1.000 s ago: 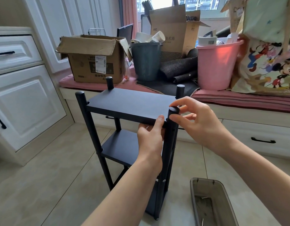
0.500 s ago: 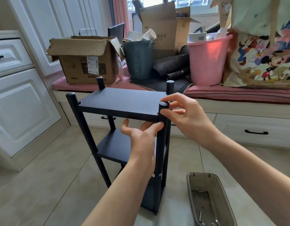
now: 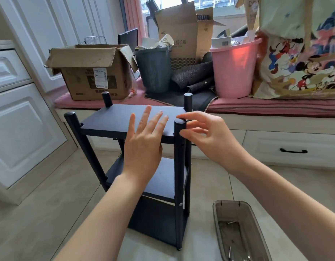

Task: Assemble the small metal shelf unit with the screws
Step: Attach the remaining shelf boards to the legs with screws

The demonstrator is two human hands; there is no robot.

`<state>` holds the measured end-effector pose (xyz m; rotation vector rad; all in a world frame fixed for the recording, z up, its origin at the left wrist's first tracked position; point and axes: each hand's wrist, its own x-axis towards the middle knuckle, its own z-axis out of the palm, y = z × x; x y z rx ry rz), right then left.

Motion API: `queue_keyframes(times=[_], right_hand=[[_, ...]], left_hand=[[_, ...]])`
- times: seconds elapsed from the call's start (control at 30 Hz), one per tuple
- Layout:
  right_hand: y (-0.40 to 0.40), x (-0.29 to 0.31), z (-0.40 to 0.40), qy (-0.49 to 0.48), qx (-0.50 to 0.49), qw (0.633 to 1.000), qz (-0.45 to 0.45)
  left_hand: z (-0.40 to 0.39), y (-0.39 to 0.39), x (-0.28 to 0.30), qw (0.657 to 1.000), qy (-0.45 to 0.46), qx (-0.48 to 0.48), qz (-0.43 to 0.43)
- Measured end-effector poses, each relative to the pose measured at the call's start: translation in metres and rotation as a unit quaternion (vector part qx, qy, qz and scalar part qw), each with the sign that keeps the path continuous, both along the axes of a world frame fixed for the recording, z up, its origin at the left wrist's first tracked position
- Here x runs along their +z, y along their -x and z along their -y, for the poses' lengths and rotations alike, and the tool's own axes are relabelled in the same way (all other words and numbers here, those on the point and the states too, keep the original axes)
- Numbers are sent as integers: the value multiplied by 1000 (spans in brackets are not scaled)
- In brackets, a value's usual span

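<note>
Left hand (image 3: 144, 146) now atop shelf (image 3: 114, 121)

The left hand (image 3: 144, 146) hides part of the top shelf (image 3: 114, 119); the tray (image 3: 240, 232) is cut off below.

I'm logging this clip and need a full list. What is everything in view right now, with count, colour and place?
shelf unit: one, black, standing on the floor at centre, three shelves, four posts
tray: one, grey translucent, floor at lower right, a few screws inside
cardboard box: one, brown, open, left on the window seat
tall carton: one, brown, at the back by the window
bin: one, dark grey-green, middle of the seat, paper cups above it
bucket: one, pink, right of the bin
cartoon bag: one, cream with printed characters, far right
cabinets: white, left
left hand: fingers spread, over the top shelf's front edge
right hand: fingers loosely curved around the near right post's cap, grip unclear
</note>
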<state>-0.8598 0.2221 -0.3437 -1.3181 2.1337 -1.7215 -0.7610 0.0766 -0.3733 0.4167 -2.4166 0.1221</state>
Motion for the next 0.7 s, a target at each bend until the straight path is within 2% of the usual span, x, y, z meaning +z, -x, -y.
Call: queue_keyframes(times=[0.13, 0.33, 0.53, 0.7], right_hand=[[-1, 0, -1, -17, -4, 1000, -22], [-3, -1, 1, -41, -38, 994, -89], [-2, 2, 5, -53, -53, 993, -93], [-2, 7, 3, -56, -42, 995, -75]], left_hand=[[11, 12, 0, 1000, 19, -12, -16], [8, 13, 0, 999, -9, -15, -42], [8, 10, 1, 999, -13, -16, -40], [11, 5, -2, 999, 18, -32, -37]])
